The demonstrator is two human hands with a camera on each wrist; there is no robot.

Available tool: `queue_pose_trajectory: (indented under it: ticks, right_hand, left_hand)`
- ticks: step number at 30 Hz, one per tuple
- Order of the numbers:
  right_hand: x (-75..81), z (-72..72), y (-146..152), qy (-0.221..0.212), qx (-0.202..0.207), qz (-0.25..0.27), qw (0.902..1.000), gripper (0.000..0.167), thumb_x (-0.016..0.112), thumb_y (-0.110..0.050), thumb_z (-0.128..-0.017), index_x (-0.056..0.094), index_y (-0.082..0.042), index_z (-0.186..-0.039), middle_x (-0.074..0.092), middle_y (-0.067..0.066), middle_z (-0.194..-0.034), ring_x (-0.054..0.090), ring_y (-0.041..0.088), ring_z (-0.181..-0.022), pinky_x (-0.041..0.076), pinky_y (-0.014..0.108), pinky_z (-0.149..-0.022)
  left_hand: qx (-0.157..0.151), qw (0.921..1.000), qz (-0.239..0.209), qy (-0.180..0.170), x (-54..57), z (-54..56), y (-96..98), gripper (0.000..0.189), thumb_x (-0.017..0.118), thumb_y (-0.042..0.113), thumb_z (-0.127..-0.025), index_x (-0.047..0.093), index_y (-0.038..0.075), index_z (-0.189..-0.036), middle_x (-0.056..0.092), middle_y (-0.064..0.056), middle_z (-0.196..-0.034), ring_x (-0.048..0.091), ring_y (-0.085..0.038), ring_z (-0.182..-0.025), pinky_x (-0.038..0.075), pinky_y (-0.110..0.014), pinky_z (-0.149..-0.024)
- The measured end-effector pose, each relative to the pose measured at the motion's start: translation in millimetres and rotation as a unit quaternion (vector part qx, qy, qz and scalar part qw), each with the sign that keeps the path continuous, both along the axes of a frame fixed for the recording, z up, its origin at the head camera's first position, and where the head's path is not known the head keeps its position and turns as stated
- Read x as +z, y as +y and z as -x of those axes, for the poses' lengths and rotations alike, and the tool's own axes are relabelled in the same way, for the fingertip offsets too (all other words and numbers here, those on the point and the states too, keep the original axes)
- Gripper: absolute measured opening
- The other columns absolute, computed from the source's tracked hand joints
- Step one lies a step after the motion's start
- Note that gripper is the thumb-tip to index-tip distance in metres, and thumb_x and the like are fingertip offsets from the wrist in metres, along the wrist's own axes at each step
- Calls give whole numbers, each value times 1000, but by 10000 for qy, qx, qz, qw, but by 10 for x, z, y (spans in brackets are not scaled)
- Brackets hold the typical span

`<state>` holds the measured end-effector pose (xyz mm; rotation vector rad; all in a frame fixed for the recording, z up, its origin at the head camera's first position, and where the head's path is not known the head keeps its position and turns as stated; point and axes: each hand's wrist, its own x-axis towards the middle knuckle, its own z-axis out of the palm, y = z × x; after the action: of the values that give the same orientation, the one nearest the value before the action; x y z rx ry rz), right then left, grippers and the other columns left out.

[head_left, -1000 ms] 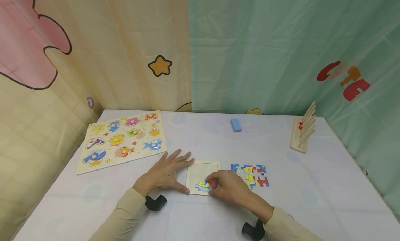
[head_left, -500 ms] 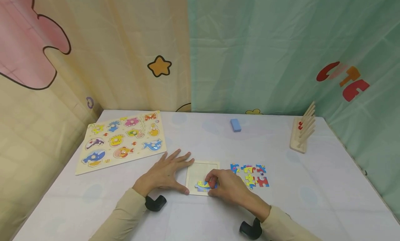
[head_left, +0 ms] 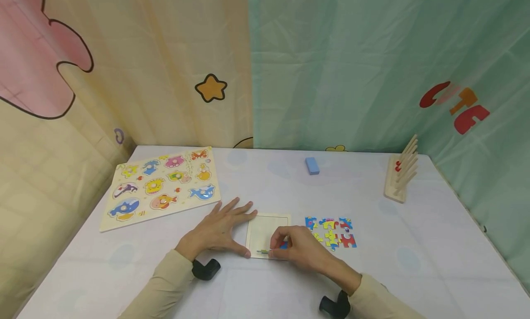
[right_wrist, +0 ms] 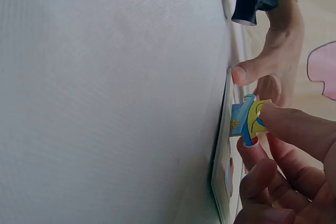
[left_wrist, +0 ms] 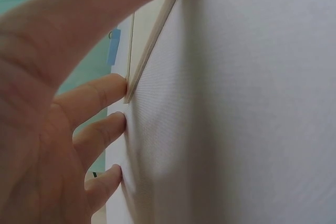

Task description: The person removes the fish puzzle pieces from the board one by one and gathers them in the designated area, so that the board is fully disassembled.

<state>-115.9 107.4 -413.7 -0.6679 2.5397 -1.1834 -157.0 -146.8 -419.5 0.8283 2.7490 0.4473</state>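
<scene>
My right hand [head_left: 302, 247] pinches a jigsaw piece [right_wrist: 244, 119] between thumb and fingers. Yellow and blue, the piece stands on edge over the lower part of a shallow wooden puzzle tray [head_left: 265, 227]. Partly covered by that hand, another red and blue piece [head_left: 284, 245] shows in the tray's lower right. My left hand [head_left: 219, 229] is spread flat at the tray's left side. Its thumb touches the lower left corner and its index fingertip [left_wrist: 118, 85] the upper left one. Several loose jigsaw pieces [head_left: 332, 235] lie right of the tray, some partly behind my right hand.
A large animal peg puzzle board [head_left: 145, 206] lies at the left, close to my left fingertips. Further back is a blue block [head_left: 312, 166]. A wooden stand with slanted pegs [head_left: 399, 176] is at the far right. Curtains [head_left: 331, 80] hang behind the table.
The yellow and blue piece, lying flat in the tray before, is now lifted and tipped on edge in my right fingers. My left hand and the loose pieces stay put.
</scene>
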Motion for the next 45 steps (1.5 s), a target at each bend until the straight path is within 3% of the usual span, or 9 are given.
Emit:
queue_pose_trajectory:
  ticks: [6,15,19,25,32,37,45]
  right_hand:
    - [-9,-1,-3,-179,111,122,9997,13,81,-21,-81,68,-22,-79,63,-13,-77,50,7,-59,44,21,-53]
    - [-20,19,-15,-141,279,42,9995,9,78,-10,-81,76,-16,-88,70,-10,-81,52,7,-65,45,22,-57]
    - [-4,20,-16,-87,-42,102,9999,11,75,-9,-83,77,-18,-90,68,-8,-86,51,9,-62,43,21,-53]
    - [62,36,53,-383,-585,447,9966,8,75,-19,-87,78,-19,-94,69,-6,-90,49,12,-53,37,21,-44]
    - [81,20,200,-914,-818,827,9890,17,75,-16,-85,76,-16,-102,71,-2,-80,38,12,-44,30,19,-40]
    - [50,-22,356,-1163,-973,968,9837,19,77,-17,-84,77,-14,-103,73,2,-80,34,11,-46,28,19,-42]
    - [17,-118,685,-1402,-1299,836,9780,27,79,-24,-82,78,-15,-107,74,1,-93,33,9,-46,28,18,-42]
  left_hand:
    - [7,10000,-28,22,4,-5,0,104,77,73,-62,46,24,-149,30,3,-160,12,-31,-150,7,-64,-116]
    - [18,10000,-15,30,-8,-21,-13,105,77,73,-62,44,25,-150,29,4,-160,12,-30,-150,8,-64,-116]
    - [18,10000,-67,22,-5,-23,-17,105,77,72,-62,44,25,-150,28,3,-160,12,-31,-150,7,-65,-115]
    - [6,10000,-84,27,-5,-25,-12,104,77,73,-62,45,25,-149,29,3,-160,12,-32,-150,7,-66,-115]
    - [12,10000,-52,-22,4,-19,3,103,77,72,-63,45,25,-149,29,3,-160,12,-32,-150,6,-65,-115]
    - [15,10000,-46,-37,8,-15,7,103,79,70,-63,45,25,-149,29,3,-160,12,-32,-150,6,-65,-116]
    - [6,10000,4,-75,8,-6,14,103,79,69,-63,44,25,-150,28,4,-160,11,-31,-150,5,-64,-116]
